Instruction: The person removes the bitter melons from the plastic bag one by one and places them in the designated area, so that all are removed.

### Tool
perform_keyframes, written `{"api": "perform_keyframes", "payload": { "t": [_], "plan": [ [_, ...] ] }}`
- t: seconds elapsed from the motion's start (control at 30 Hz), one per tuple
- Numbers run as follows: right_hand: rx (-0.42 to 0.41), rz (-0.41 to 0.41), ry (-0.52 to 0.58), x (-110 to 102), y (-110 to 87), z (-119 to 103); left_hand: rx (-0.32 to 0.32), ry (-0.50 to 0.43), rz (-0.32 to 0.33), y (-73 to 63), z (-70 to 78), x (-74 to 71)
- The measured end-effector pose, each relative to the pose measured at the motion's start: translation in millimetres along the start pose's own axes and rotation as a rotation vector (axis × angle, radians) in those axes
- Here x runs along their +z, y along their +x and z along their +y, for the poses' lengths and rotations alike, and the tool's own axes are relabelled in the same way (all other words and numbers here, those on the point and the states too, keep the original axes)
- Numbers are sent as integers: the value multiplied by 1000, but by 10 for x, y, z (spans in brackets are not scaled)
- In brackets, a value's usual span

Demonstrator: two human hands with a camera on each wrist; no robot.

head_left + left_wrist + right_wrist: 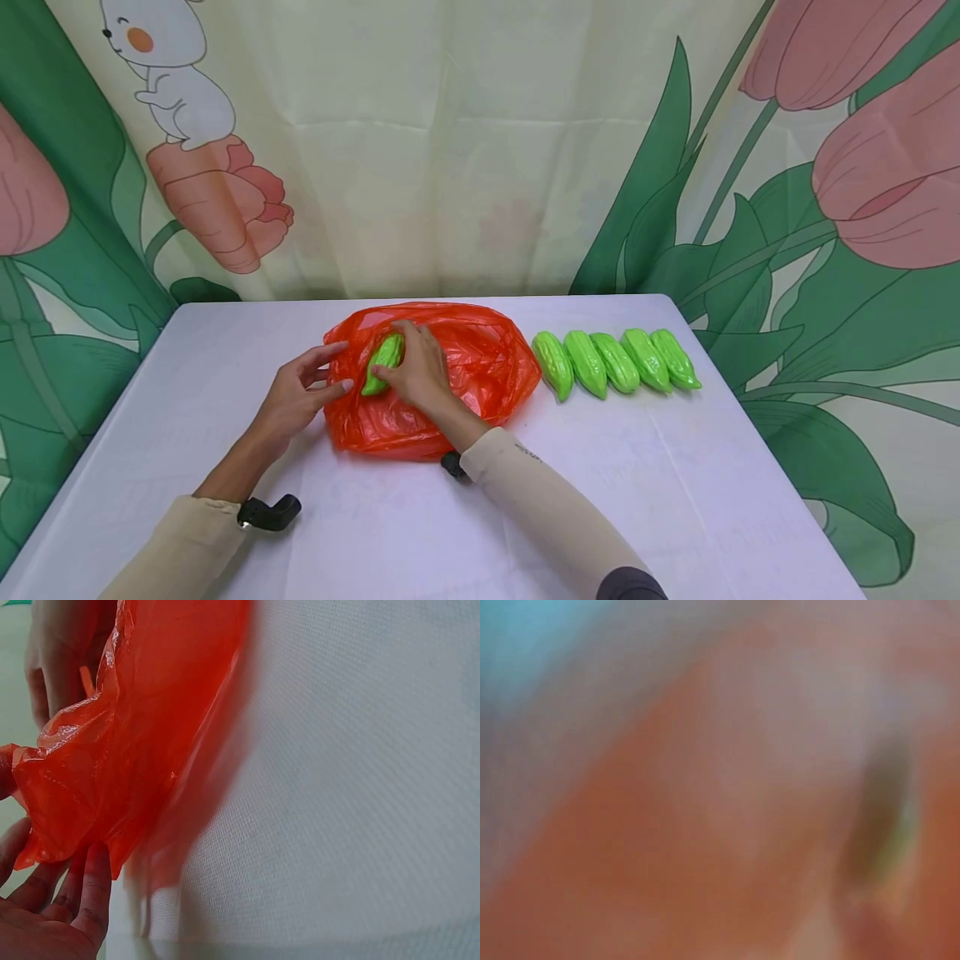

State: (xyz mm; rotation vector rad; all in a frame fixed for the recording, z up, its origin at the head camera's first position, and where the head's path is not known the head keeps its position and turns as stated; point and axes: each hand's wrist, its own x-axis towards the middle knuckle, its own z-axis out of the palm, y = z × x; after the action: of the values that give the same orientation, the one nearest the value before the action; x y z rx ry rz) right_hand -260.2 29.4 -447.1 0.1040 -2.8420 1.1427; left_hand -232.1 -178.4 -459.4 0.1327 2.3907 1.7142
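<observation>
A red plastic bag (480,367) lies spread on the table with its mouth facing up. My right hand (422,367) grips a green bitter melon (384,363) over the left part of the bag. In the blurred right wrist view, only part of the bitter melon (889,817) shows. My left hand (303,387) is at the bag's left edge, thumb and fingers apart. Its fingertips (95,862) touch the crumpled edge of the bag in the left wrist view. Right of the bag, several bitter melons (617,362) lie side by side in a row.
A white cloth covers the table (390,533). Behind it hangs a curtain (375,167) printed with tulips and a rabbit. The nearest bitter melon in the row lies close against the bag's right edge.
</observation>
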Motion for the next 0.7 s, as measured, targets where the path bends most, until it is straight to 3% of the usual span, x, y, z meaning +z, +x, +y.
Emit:
{"api": "perform_keyframes", "payload": {
  "t": [0.7],
  "plan": [
    [26, -55, 78, -78, -25, 48, -1, 0, 5, 0, 5, -3]
  ]
}}
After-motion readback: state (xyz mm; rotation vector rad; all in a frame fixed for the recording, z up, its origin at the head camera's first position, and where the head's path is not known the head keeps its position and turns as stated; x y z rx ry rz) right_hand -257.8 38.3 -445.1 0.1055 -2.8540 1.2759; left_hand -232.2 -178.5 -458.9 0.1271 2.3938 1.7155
